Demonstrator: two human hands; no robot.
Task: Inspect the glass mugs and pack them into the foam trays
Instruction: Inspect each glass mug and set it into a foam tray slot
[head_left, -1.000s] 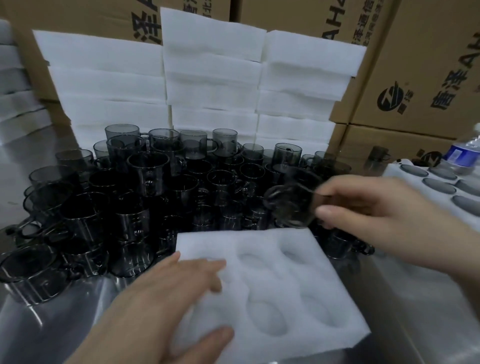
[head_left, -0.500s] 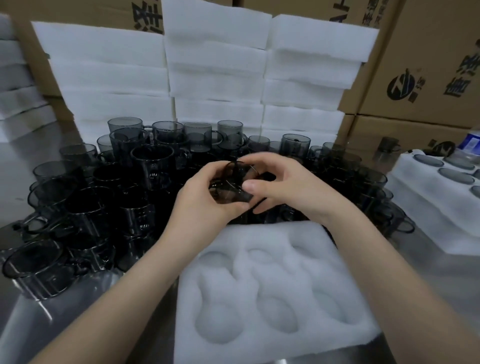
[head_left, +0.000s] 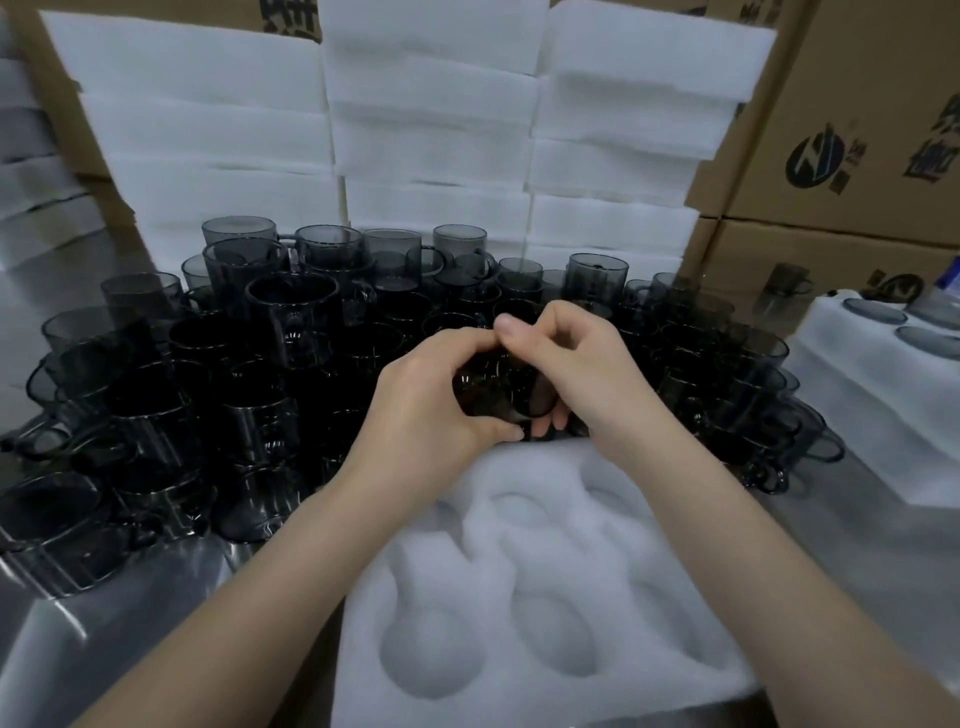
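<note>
Smoky glass mugs (head_left: 249, 374) crowd the steel table (head_left: 93, 644) on the left. The left hand (head_left: 431, 400) and the right hand (head_left: 592, 374) both curl their fingers round one dark glass mug (head_left: 491, 387), held at the far edge of the pocketed foam tray (head_left: 639, 613). Further right sits a second foam tray (head_left: 857, 405) with mugs in it.

Smoky glass mug (head_left: 488, 389), tilted, over far edge of empty white foam tray (head_left: 613, 582).

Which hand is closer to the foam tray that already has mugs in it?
Right. The right hand holds the mug on the side toward that tray; the left hand holds it on the far side, farther from the tray.
</note>
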